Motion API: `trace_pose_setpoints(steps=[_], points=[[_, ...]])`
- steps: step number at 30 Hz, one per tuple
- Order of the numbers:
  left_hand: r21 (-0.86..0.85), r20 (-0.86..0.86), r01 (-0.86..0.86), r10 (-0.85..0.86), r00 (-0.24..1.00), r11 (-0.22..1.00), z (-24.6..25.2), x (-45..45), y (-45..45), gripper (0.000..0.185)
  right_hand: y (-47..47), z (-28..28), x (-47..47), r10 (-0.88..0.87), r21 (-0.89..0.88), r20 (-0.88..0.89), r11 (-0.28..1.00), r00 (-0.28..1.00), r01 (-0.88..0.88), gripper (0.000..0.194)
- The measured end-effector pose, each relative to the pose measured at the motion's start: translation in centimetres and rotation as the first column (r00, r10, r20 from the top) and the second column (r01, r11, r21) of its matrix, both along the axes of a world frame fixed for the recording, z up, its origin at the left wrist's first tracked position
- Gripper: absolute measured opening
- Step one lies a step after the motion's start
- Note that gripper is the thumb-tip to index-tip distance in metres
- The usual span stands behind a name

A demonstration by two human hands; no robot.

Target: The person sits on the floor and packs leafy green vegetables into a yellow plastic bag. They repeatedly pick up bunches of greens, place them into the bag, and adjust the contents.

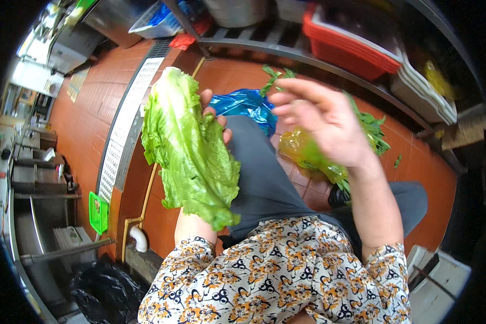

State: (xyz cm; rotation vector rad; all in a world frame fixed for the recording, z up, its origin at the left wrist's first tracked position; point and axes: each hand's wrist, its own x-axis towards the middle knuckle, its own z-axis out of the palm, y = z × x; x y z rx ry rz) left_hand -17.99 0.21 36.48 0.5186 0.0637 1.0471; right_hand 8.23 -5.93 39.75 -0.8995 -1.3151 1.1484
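A head of green leaf lettuce [186, 154] lies along my left hand [222, 120] and forearm. Its pale cut base points away from me, and its frilly leaves hang back towards my lap. Only the fingers of that hand show, curled around the right side of the lettuce; the palm is hidden. My right hand [324, 117] is raised and blurred by motion, with nothing visible in its fingers. Below it on the floor is a yellow plastic bag [295, 143] with leafy greens [372, 127] around it. A blue plastic bag [247, 103] lies beyond my knee.
A metal rack shelf [263, 46] ahead bears stacked red plastic bins [348, 48] and a large metal pot [237, 12]. To the left run a perforated white drain cover [131, 95] and a yellow pipe [148, 190]. A green basket [99, 212] and black plastic bag [105, 289] are nearby.
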Motion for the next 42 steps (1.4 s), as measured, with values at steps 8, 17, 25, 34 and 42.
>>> trace_pose_setpoints(steps=[8, 17, 25, 34, 42], points=[[-0.072, -0.259, -0.179, 0.155, 0.953, 0.981, -1.0, 7.1, -3.0, 0.056, -2.7, -1.9, -1.5, -0.006, -0.128, -0.208, 0.992, 0.978, -0.021, 0.033], [0.021, -0.366, -0.241, 0.232, 0.901, 0.97, -4.0, 10.1, -3.5, 0.057, -4.2, -2.9, -1.3, -0.086, -0.232, -0.417, 0.973, 0.905, -0.015, 0.03], [-0.021, -0.293, 0.164, -0.163, 0.942, 0.986, -5.0, 10.1, -3.8, 0.055, -4.1, -3.5, -0.3, -0.093, -0.209, -0.393, 0.978, 0.915, 0.009, 0.025], [-0.385, -0.216, 0.095, -0.19, 0.958, 0.918, -5.2, 11.6, -3.9, 0.043, -4.0, -3.0, 1.6, -0.248, -0.107, -0.214, 0.967, 0.945, 0.23, 0.037], [-0.277, -0.186, 0.133, -0.188, 0.964, 0.952, -7.9, 13.7, -5.4, 0.052, -3.3, -5.7, 3.0, -0.156, 0.17, 0.265, 0.979, 0.952, 0.113, 0.061]])
